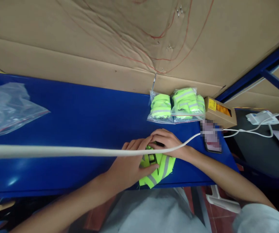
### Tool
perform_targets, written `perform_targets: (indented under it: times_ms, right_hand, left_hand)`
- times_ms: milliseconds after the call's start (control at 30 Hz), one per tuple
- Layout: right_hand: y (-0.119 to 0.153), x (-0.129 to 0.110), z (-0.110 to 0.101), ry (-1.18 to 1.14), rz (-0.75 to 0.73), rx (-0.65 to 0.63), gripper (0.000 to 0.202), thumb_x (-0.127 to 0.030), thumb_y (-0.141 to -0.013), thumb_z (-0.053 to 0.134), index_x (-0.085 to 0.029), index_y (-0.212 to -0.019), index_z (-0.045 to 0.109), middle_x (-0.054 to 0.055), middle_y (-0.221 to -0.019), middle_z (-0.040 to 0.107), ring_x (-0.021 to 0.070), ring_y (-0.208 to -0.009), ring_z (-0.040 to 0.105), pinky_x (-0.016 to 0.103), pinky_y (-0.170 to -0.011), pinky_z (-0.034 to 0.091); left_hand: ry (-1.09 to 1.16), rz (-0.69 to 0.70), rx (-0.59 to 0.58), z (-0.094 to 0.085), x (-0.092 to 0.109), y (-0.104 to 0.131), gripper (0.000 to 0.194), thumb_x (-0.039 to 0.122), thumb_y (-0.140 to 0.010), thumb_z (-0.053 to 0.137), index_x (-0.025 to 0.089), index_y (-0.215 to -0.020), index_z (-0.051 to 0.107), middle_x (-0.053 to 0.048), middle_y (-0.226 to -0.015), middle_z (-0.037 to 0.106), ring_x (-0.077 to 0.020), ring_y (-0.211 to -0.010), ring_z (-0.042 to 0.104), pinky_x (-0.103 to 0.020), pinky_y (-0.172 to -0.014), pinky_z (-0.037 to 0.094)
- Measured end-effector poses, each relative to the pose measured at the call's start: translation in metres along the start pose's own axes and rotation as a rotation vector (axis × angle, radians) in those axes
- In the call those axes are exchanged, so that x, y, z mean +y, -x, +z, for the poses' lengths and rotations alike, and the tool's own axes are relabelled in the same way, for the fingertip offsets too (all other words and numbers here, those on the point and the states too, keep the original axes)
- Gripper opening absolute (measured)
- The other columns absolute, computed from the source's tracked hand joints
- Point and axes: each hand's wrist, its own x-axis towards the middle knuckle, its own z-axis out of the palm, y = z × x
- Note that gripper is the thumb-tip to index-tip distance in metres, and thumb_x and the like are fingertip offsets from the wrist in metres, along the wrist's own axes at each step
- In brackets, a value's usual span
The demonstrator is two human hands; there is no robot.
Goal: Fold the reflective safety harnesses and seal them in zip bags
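A bundle of fluorescent yellow-green reflective strap [166, 166] with grey stripes lies near the front edge of the blue table. Black plastic buckle parts [152, 158] show at its middle. My left hand [127, 166] wraps the bundle from the left, thumb across the near side and fingers along the far side. From the right, my right hand [168, 141] closes over its top with curved fingers near a dark piece. The fingertips of both hands meet there. A white cable [81, 151] crosses the view in front of my hands and hides part of them.
Two clear zip bags of similar straps, a left one [160, 106] and a right one [188, 103], stand at the back. Beside them are a cardboard box [220, 113] and a phone [213, 142]. Crumpled plastic bags [10, 106] lie far left on the blue table [81, 119].
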Motion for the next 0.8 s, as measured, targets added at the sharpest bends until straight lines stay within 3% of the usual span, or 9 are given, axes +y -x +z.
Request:
perform_targets:
  times_ms: [100,200,300,433,533,567,633,700,800]
  right_hand:
    - [-0.004,-0.003,0.006,0.048,0.091,0.106,0.019,-0.024,-0.103,0.05,-0.016,-0.096,0.065,0.009,-0.097,0.069,0.0164,-0.088,0.066,0.028,-0.08,0.052]
    - [-0.007,-0.003,0.005,0.186,0.144,0.07,0.023,-0.029,-0.102,0.051,-0.017,-0.087,0.064,0.005,-0.086,0.067,0.0146,-0.074,0.064,0.025,-0.068,0.046]
    - [-0.003,-0.008,-0.008,0.339,0.258,0.058,0.032,-0.044,-0.1,0.057,-0.019,-0.082,0.064,0.002,-0.075,0.068,0.0141,-0.064,0.062,0.024,-0.058,0.036]
    - [0.03,-0.036,-0.037,0.36,0.465,0.117,0.04,-0.046,-0.105,0.046,-0.019,-0.081,0.064,0.003,-0.071,0.069,0.0167,-0.06,0.066,0.026,-0.055,0.035]
    - [0.062,-0.066,-0.044,0.261,0.63,0.124,0.042,-0.052,-0.105,0.041,-0.018,-0.104,0.067,0.004,-0.074,0.071,0.02,-0.059,0.07,0.028,-0.055,0.046]
    - [0.07,-0.076,-0.042,0.201,0.662,0.11,0.042,-0.052,-0.105,0.042,-0.018,-0.115,0.065,0.005,-0.084,0.075,0.0216,-0.067,0.073,0.03,-0.06,0.052]
    - [0.079,-0.09,-0.033,0.099,0.672,0.033,0.045,-0.049,-0.105,0.044,-0.019,-0.137,0.056,0.011,-0.12,0.073,0.0265,-0.105,0.074,0.037,-0.086,0.059]
    - [0.079,-0.098,-0.02,0.019,0.647,-0.016,0.055,-0.047,-0.105,0.044,-0.02,-0.153,0.041,0.014,-0.147,0.058,0.0284,-0.135,0.058,0.044,-0.108,0.052]
    - [0.074,-0.098,-0.002,-0.062,0.631,-0.002,0.065,-0.045,-0.105,0.044,-0.021,-0.162,0.024,0.013,-0.162,0.04,0.0279,-0.149,0.04,0.05,-0.12,0.04]
  left_hand:
    - [0.038,-0.004,-0.009,0.002,-0.002,-0.005,0.094,0.056,-0.085,0.072,0.021,-0.158,0.025,-0.016,-0.134,0.06,-0.037,-0.119,0.058,-0.055,-0.098,0.047]
    - [0.09,0.009,0.01,0.004,-0.002,-0.009,0.094,0.058,-0.084,0.073,0.022,-0.158,0.027,-0.017,-0.133,0.061,-0.0376,-0.117,0.06,-0.056,-0.098,0.048]
    - [0.1,0.001,0.038,0.004,-0.002,-0.008,0.085,0.052,-0.086,0.073,0.024,-0.155,0.033,-0.015,-0.132,0.063,-0.0373,-0.116,0.061,-0.055,-0.098,0.049]
    - [0.069,-0.018,0.04,0.004,0.002,-0.003,0.071,0.044,-0.085,0.075,0.025,-0.147,0.046,-0.013,-0.135,0.063,-0.0383,-0.12,0.061,-0.055,-0.098,0.05]
    - [0.049,-0.003,0.046,0.005,0.005,0.002,0.065,0.042,-0.087,0.073,0.024,-0.144,0.047,-0.012,-0.138,0.062,-0.0383,-0.123,0.059,-0.056,-0.098,0.049]
    - [0.04,0.013,0.05,0.006,0.005,0.003,0.065,0.043,-0.088,0.072,0.023,-0.145,0.046,-0.013,-0.139,0.061,-0.0378,-0.123,0.059,-0.056,-0.098,0.049]
    - [0.011,0.067,0.056,0.009,0.006,0.006,0.067,0.049,-0.09,0.069,0.022,-0.146,0.044,-0.014,-0.14,0.06,-0.0368,-0.124,0.058,-0.054,-0.098,0.048]
    - [-0.031,0.13,0.066,0.01,0.006,0.008,0.067,0.055,-0.093,0.062,0.021,-0.147,0.042,-0.015,-0.141,0.059,-0.0356,-0.125,0.058,-0.052,-0.098,0.047]
    - [-0.075,0.188,0.079,0.011,0.008,0.009,0.066,0.061,-0.096,0.053,0.019,-0.146,0.043,-0.017,-0.139,0.059,-0.0338,-0.122,0.059,-0.049,-0.097,0.047]
